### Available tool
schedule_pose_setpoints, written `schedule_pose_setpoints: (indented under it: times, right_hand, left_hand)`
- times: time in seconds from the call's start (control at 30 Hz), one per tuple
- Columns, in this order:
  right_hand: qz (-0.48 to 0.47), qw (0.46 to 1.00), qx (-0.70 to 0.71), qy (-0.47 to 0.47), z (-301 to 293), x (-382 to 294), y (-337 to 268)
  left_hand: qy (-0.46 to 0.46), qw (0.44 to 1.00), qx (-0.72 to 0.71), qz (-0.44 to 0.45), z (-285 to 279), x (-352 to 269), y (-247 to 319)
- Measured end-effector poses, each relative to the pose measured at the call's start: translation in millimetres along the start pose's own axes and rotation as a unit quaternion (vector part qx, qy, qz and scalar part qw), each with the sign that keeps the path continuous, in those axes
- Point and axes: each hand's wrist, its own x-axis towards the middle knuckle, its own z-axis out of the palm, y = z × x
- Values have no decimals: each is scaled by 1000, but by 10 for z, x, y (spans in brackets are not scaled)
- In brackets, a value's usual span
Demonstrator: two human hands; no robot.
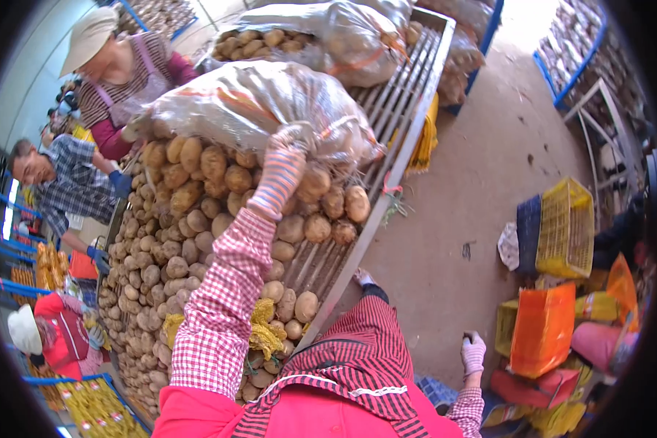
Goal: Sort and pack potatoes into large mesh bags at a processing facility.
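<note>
My left hand (288, 164), in a striped knit glove, reaches across the slatted metal sorting table and grips the lower edge of a clear plastic bag (246, 98) with orange bands. Uncovered potatoes (213, 164) lie right below the bag and around my forearm. Smaller potatoes (159, 263) cover the table to the left. A yellow mesh sack (265, 328) lies crumpled on the potatoes near my body. My right hand (473, 353), also gloved, hangs low at my side over the floor, apart from the table. Its fingers are too small to make out clearly.
Across the table, one person (137, 76) holds the bag's far end; another person (76, 175) and a third (55, 334) stand at the left. More bagged potatoes (361, 44) occupy the far end. A metal rim (383, 202) edges the table. Yellow crates (566, 227) stand right.
</note>
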Motion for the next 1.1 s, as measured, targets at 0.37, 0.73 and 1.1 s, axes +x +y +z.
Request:
schedule_pose_setpoints:
  times: [0.37, 0.73, 1.1]
  right_hand:
    - [-508, 851, 134, 17, -266, 565, -4671]
    - [-507, 828, 79, -226, 968, 420, -4617]
    - [-369, 846, 382, -49, 590, 1922, -5581]
  left_hand:
    - [8, 991, -128, -24, -382, -801, 917]
    - [-31, 997, -69, -11, -761, -439, 505]
    - [31, 977, 158, 136, -471, -423, 120]
